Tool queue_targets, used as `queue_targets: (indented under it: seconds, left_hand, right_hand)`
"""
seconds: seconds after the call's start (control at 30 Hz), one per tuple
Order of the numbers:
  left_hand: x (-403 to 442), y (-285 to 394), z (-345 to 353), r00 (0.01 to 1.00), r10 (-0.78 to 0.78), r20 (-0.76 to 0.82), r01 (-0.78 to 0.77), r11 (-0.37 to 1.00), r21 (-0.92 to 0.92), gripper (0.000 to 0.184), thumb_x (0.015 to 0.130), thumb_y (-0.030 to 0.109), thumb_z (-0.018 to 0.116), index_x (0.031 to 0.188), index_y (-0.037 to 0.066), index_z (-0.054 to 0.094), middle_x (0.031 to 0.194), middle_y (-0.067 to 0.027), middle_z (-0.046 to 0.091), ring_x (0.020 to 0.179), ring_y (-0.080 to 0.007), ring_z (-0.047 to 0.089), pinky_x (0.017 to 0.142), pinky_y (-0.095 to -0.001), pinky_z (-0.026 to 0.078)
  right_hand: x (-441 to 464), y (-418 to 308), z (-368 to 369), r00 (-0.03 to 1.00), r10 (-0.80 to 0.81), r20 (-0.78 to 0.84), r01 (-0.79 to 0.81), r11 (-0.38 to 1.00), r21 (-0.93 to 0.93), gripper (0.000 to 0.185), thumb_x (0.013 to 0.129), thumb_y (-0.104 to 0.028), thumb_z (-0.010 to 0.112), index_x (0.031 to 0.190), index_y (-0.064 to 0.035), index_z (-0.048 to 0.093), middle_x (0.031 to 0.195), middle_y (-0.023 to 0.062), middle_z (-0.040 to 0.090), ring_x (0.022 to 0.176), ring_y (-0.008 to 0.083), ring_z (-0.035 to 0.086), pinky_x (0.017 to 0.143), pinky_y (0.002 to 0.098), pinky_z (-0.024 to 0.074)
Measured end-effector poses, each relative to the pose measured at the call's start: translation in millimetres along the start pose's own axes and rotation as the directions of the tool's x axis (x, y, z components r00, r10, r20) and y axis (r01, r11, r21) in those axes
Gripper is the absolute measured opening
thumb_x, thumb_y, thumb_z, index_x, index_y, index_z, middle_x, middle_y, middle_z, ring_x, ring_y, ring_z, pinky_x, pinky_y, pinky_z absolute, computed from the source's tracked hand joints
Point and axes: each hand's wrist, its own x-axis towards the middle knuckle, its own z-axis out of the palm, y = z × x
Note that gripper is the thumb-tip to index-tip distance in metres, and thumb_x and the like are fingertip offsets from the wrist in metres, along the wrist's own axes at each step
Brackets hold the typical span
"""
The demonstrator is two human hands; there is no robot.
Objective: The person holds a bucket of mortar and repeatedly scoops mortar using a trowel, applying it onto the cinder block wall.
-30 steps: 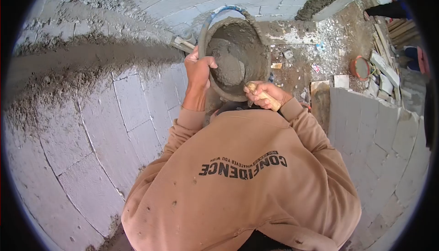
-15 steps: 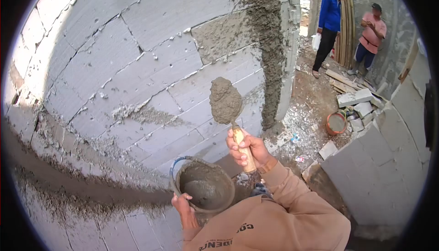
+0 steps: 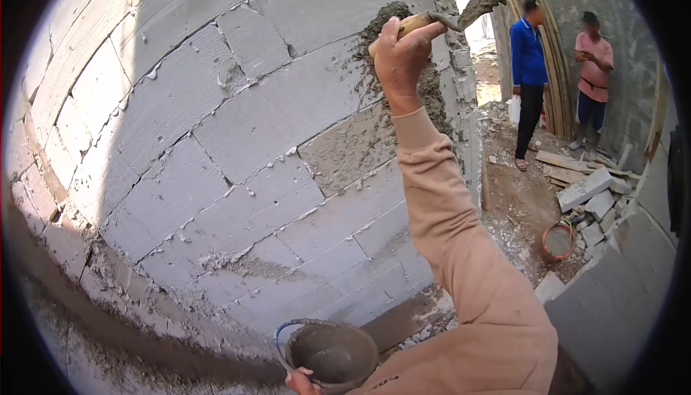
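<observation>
At one grey block wall, the step in hand looks like mortar application beside the single vertical mortar strip; the next move calls for a steady wrist and a controlled blade. Two people stand well apart, a person in blue and a person in pink. Of two buckets, the mortar bucket sits low, its rim gripped by the left hand; the orange-rimmed bucket rests on the ground. One mortar-laden trowel is raised high, its wooden handle clasped by the right hand.

Right grip clenches high, left grip low
</observation>
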Motion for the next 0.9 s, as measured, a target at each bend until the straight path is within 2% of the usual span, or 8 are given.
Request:
queue_targets:
  seconds: [0.07,0.27,0.33,0.43,0.5,0.63,0.73,0.9]
  left_hand:
    - [-107.6,-30.0,53.5,0.752,0.543,-0.375,-0.642,0.733,-0.227,0.043,0.069,0.043,0.075,0.085,0.005,0.064,0.075,-0.0172,0.058,0.077,-0.0242,0.058,0.084,-0.0453,0.049]
    - [-50.8,-16.5,18.5,0.983,0.169,-0.068,-0.169,0.986,0.012,0.046,0.067,0.045,0.073,0.088,0.005,0.062,0.083,-0.015,0.055,0.083,-0.0318,0.054,0.088,-0.0497,0.045]
    - [-54.9,-15.8,30.2,0.954,0.232,-0.19,-0.272,0.936,-0.223,0.052,0.06,0.027,0.067,0.103,-0.003,0.061,0.096,-0.0171,0.06,0.089,-0.0308,0.056,0.086,-0.044,0.044]
    - [-173.4,-14.1,82.7,0.693,0.55,-0.466,-0.718,0.468,-0.515,0.051,0.047,-0.005,0.055,0.098,-0.007,0.055,0.087,-0.0085,0.055,0.078,-0.0238,0.055,0.068,-0.0337,0.044]
    - [-170.5,-13.2,85.8,0.651,0.531,-0.542,-0.758,0.477,-0.444,0.025,0.049,-0.002,0.056,0.072,0.004,0.046,0.072,-0.0026,0.044,0.065,-0.0215,0.05,0.06,-0.0362,0.041]
    - [-163.2,-19.5,66.2,0.675,0.64,-0.367,-0.726,0.486,-0.487,0.05,0.048,-0.005,0.055,0.098,-0.006,0.056,0.086,-0.0051,0.054,0.075,-0.022,0.054,0.068,-0.0322,0.045]
    - [-185.0,-16.5,69.3,0.651,0.726,-0.222,-0.724,0.506,-0.469,0.057,0.051,-0.006,0.053,0.107,-0.009,0.06,0.087,-0.0045,0.057,0.075,-0.0196,0.056,0.066,-0.0296,0.047]
    - [-170.9,-19.5,60.9,0.467,0.884,0.002,-0.819,0.434,-0.376,0.058,0.054,-0.011,0.051,0.109,-0.01,0.069,0.116,-0.0088,0.065,0.092,-0.0179,0.06,0.072,-0.0273,0.048]
  right_hand:
    - [15.9,22.6,25.2,0.989,-0.128,-0.079,0.121,0.989,-0.084,0.039,0.089,-0.003,0.056,0.116,0.0043,0.029,0.108,0.0282,0.05,0.09,0.042,0.061,0.079,0.0499,0.0517]
    - [-11.3,92.6,72.3,0.957,0.207,0.202,-0.125,0.925,-0.359,0.036,0.09,-0.003,0.054,0.116,0.0085,0.033,0.109,0.0322,0.053,0.086,0.0431,0.063,0.076,0.0512,0.0537]
    - [-29.5,18.1,38.3,0.471,0.535,0.701,-0.482,0.822,-0.303,0.041,0.087,-0.002,0.055,0.118,0.0128,0.034,0.106,0.0312,0.057,0.078,0.0445,0.064,0.072,0.0489,0.0547]
    - [-145.1,-50.8,-29.6,0.506,-0.054,0.861,-0.18,0.969,0.167,0.039,0.081,-0.003,0.056,0.113,0.0053,0.034,0.076,0.0303,0.054,0.071,0.0522,0.056,0.064,0.0545,0.0444]
    - [-175.6,-97.1,-111.1,0.055,0.02,0.998,-0.476,0.88,0.009,0.039,0.081,-0.006,0.053,0.113,0.0033,0.033,0.071,0.0287,0.054,0.072,0.0535,0.054,0.064,0.0547,0.0421]
    - [-245.1,-78.9,-225.0,-0.852,-0.127,0.507,-0.487,0.548,-0.68,0.028,0.081,-0.007,0.057,0.105,-0.0007,0.045,0.059,0.0087,0.051,0.044,0.0193,0.053,0.041,0.0354,0.043]
    - [-391.8,-45.9,-321.6,-0.966,-0.236,0.109,-0.205,0.431,-0.879,0.015,0.082,-0.011,0.058,0.093,-0.001,0.053,0.061,0.0075,0.054,0.047,0.0166,0.056,0.042,0.0336,0.0472]
    - [-499.4,-148.7,-408.8,-0.986,0.149,0.08,0.011,0.528,-0.849,0.02,0.084,-0.019,0.059,0.082,0.0013,0.057,0.064,0.0089,0.058,0.053,0.0215,0.059,0.046,0.0389,0.049]
